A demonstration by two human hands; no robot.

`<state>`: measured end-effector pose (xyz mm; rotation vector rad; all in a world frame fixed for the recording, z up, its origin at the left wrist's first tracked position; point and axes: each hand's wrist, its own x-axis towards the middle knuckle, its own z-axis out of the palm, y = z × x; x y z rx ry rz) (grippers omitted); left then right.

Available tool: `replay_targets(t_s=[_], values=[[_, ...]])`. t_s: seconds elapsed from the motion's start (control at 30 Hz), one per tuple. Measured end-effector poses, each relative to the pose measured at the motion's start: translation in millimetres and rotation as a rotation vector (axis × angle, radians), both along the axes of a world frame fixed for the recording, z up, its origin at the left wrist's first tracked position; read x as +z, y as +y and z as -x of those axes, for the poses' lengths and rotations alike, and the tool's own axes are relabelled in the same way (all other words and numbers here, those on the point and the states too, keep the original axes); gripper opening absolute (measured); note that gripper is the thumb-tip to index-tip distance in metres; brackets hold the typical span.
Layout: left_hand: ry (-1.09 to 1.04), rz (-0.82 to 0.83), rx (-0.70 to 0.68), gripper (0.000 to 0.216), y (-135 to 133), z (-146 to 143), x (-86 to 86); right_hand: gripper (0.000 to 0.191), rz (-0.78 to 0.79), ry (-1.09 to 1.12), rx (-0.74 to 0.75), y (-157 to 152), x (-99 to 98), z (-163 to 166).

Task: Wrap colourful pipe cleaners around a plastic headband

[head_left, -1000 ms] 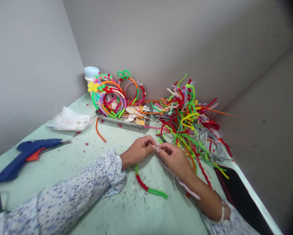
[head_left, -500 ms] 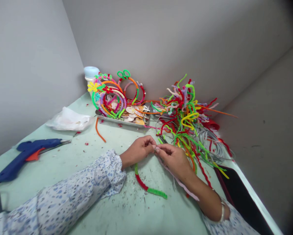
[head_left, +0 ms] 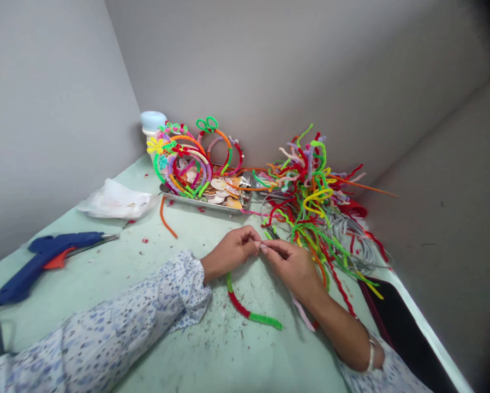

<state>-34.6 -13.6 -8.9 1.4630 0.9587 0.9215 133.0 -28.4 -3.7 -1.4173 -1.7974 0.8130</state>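
Observation:
My left hand [head_left: 233, 252] is closed in a pinch on a curved band wrapped in green and red pipe cleaner [head_left: 240, 307]; its lower part hangs out below the palm. Thumb and fingertips of my right hand [head_left: 296, 268] pinch a pale pink pipe cleaner [head_left: 301, 312], whose loose tail shows beneath the wrist. Both sets of fingertips nearly meet over the table, and the spot where band and pipe cleaner join is mostly covered by the fingers.
Colourful headbands [head_left: 187, 164] rest on a metal tray [head_left: 206, 206] of small cut-outs. A tangled heap of pipe cleaners [head_left: 314, 191] lies right of it, beside coiled grey wire [head_left: 357, 243]. At left are a blue glue gun [head_left: 52, 259] and a white plastic bag [head_left: 116, 201].
The pink pipe cleaner's tail has swung left and sits closer under my right forearm. The green and red band has shifted slightly right; both hands stay nearly in place.

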Motion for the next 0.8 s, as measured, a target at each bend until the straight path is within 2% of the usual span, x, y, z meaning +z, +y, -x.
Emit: replay_targets(t_s=[0.37, 0.57, 0.8], values=[[-0.007, 0.012, -0.001, 0.013, 1.2, -0.5, -1.4, 0.031, -0.025, -0.055, -0.048, -1.1, 3.1, -0.3], [0.012, 0.014, -0.010, 0.012, 1.1, -0.1, -0.8, 0.028, -0.007, -0.011, -0.026, 0.1, 0.3, -0.5], [0.026, -0.005, -0.011, 0.011, 0.5, -0.8, -0.5, 0.021, -0.105, -0.041, -0.013, -1.8, 2.1, -0.8]])
